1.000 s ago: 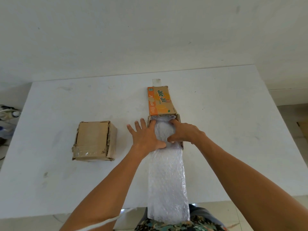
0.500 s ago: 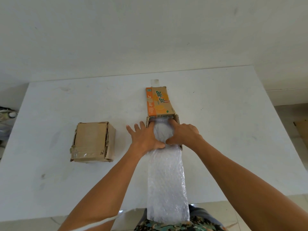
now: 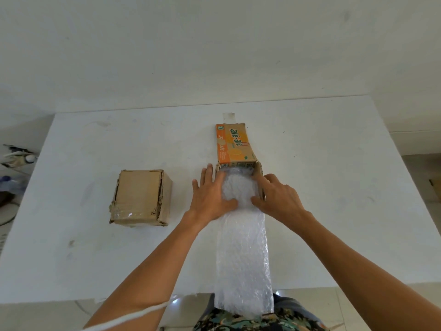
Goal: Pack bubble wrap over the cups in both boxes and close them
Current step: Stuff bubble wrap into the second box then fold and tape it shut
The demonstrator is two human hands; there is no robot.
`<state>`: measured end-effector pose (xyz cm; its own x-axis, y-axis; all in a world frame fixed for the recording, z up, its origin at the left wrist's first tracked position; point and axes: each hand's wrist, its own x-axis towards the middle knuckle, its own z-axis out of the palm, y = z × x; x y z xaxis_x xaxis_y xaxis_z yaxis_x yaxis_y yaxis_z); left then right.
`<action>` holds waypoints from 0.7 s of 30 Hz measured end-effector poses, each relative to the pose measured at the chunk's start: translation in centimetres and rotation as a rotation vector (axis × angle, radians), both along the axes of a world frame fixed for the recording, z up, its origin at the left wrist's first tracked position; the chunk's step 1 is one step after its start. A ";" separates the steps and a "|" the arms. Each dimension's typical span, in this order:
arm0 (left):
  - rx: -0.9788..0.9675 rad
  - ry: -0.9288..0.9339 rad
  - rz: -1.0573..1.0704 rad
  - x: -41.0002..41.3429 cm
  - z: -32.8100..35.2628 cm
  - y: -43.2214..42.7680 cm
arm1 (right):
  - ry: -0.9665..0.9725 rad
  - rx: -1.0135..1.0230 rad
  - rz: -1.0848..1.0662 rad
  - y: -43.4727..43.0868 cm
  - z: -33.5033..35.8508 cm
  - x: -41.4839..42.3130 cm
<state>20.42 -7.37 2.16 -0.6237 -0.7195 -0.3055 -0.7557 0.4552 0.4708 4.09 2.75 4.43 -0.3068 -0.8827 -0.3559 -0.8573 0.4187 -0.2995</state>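
Observation:
An open cardboard box [image 3: 260,174] stands mid-table, its orange printed lid flap [image 3: 233,144] folded back away from me. A long strip of bubble wrap [image 3: 243,256] runs from inside the box over its near edge and off the table's front. My left hand [image 3: 210,197] lies flat on the box's left side, thumb pressing the wrap. My right hand [image 3: 276,199] presses the wrap at the right rim, fingers curled into the box. The cups are hidden under the wrap. A second brown box [image 3: 140,198], flaps shut and taped, sits to the left.
The white table [image 3: 334,187] reaches a white wall at the back. A strip of clear tape [image 3: 228,117] lies beyond the lid flap. Clutter [image 3: 16,158] shows on the floor past the table's left edge. My patterned clothing [image 3: 250,322] is at the bottom.
Both hands have shifted slightly on the wrap, pushing it deeper into the open box; the left fingers are spread further apart. The closed box has not moved.

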 end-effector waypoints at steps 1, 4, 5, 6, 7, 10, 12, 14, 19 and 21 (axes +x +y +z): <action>-0.073 0.133 -0.012 0.6 0.0 0.4 | -0.021 -0.044 -0.007 0.7 0.0 0.0; -0.255 0.284 -0.076 2.5 -0.4 1.7 | -0.080 -0.133 0.032 1.9 -0.2 0.1; -0.267 0.239 -0.095 2.9 -0.5 2.0 | -0.083 -0.155 0.051 2.2 0.0 0.2; -0.258 0.184 -0.106 3.4 -0.6 2.3 | -0.084 -0.178 0.073 2.4 0.2 0.3; -0.238 0.133 -0.108 3.6 -0.6 2.5 | -0.077 -0.199 0.105 2.5 0.4 0.4; -0.238 0.014 -0.132 3.7 -0.5 2.3 | 0.016 -0.167 0.236 3.1 1.0 0.1; -0.240 -0.018 -0.145 3.4 -0.4 2.3 | 0.099 -0.146 0.329 3.3 1.1 -0.3; -0.202 -0.020 -0.136 3.1 -0.3 2.3 | 0.183 -0.080 0.418 3.4 1.1 -0.4; -0.015 0.122 -0.094 4.1 0.1 2.1 | 0.260 0.141 0.444 3.1 0.4 -0.1; -0.019 0.113 -0.113 4.7 0.4 1.9 | 0.270 0.159 0.437 3.0 0.2 0.0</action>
